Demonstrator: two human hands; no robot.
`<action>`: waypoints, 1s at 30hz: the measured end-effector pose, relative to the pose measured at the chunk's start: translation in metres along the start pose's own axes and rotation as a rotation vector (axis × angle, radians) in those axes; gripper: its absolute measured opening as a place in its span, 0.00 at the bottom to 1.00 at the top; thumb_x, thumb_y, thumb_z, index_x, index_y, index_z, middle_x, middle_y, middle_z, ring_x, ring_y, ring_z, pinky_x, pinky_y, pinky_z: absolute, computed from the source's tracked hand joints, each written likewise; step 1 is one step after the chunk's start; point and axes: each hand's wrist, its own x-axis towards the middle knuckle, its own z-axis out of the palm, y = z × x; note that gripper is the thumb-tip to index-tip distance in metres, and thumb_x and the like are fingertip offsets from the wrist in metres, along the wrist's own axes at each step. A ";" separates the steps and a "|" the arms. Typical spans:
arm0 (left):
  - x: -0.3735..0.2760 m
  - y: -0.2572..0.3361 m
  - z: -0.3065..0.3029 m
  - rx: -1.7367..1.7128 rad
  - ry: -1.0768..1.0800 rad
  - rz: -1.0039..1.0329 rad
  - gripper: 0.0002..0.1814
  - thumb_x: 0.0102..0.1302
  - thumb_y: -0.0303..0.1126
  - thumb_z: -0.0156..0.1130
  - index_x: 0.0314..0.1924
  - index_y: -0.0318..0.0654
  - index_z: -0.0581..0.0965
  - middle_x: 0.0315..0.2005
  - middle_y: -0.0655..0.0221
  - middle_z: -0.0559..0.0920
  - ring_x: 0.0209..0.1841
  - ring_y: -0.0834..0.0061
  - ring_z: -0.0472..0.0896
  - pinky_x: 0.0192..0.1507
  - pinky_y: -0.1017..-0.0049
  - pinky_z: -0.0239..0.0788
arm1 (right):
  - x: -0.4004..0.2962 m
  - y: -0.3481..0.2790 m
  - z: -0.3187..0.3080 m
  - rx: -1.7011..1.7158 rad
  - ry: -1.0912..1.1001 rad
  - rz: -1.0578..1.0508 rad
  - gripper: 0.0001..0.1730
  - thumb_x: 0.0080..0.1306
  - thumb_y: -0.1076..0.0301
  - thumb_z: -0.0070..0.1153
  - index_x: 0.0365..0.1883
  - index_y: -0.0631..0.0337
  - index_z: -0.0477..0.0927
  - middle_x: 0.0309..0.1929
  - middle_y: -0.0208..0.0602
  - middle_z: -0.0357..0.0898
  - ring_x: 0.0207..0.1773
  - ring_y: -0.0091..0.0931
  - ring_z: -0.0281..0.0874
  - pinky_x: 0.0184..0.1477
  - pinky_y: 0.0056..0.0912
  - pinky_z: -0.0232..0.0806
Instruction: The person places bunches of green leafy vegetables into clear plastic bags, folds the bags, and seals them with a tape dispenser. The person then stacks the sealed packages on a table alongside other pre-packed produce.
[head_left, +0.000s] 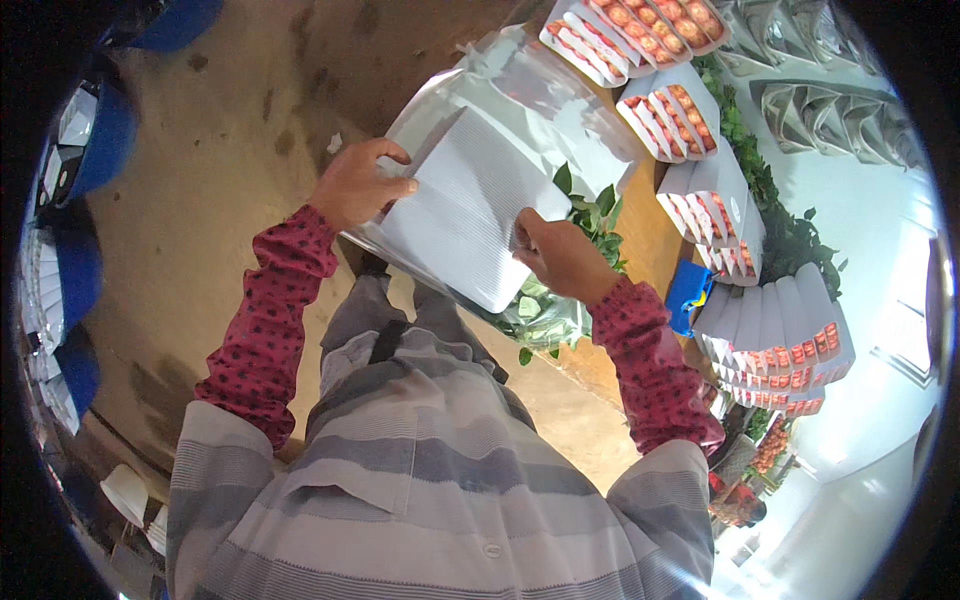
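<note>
A bunch wrapped in white corrugated cardboard (472, 210) lies in front of me inside a clear plastic sleeve (517, 82). Green leaves (600, 217) stick out along its right side and near its lower end. My left hand (364, 184) is at the wrap's left edge, thumb and index finger apart; its other fingers are partly hidden. Over the wrap's lower right part, my right hand (562, 255) has its fingers curled in. Whether either hand grips the film or the cardboard is unclear. The flower heads of this bunch are not visible.
Cardboard-wrapped bunches of red-orange roses (667, 120) line the right side, with more stacked bunches (772, 330) lower down. A blue tape dispenser (688, 296) sits on the brown table (649, 217). Blue containers (101, 142) stand along the far left. A person (739, 502) is at the lower right.
</note>
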 end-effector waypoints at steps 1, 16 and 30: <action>0.000 0.001 -0.002 0.032 0.006 0.029 0.21 0.54 0.37 0.69 0.44 0.30 0.78 0.29 0.59 0.83 0.28 0.71 0.83 0.35 0.71 0.73 | 0.008 0.003 0.005 -0.066 -0.010 -0.006 0.16 0.60 0.70 0.62 0.38 0.63 0.67 0.27 0.44 0.77 0.32 0.43 0.78 0.33 0.41 0.68; 0.013 0.005 -0.014 0.030 -0.129 0.035 0.23 0.57 0.34 0.68 0.50 0.30 0.76 0.27 0.56 0.85 0.30 0.68 0.84 0.37 0.69 0.73 | -0.010 0.061 -0.028 0.033 0.668 0.536 0.25 0.52 0.54 0.70 0.35 0.65 0.74 0.28 0.46 0.80 0.31 0.43 0.79 0.36 0.44 0.70; 0.032 -0.030 -0.010 -0.205 -0.219 0.154 0.24 0.61 0.41 0.64 0.52 0.31 0.76 0.39 0.55 0.83 0.36 0.68 0.83 0.43 0.70 0.74 | 0.035 -0.089 0.071 -0.315 0.445 0.315 0.65 0.39 0.51 0.77 0.72 0.58 0.52 0.71 0.61 0.48 0.73 0.57 0.45 0.70 0.64 0.43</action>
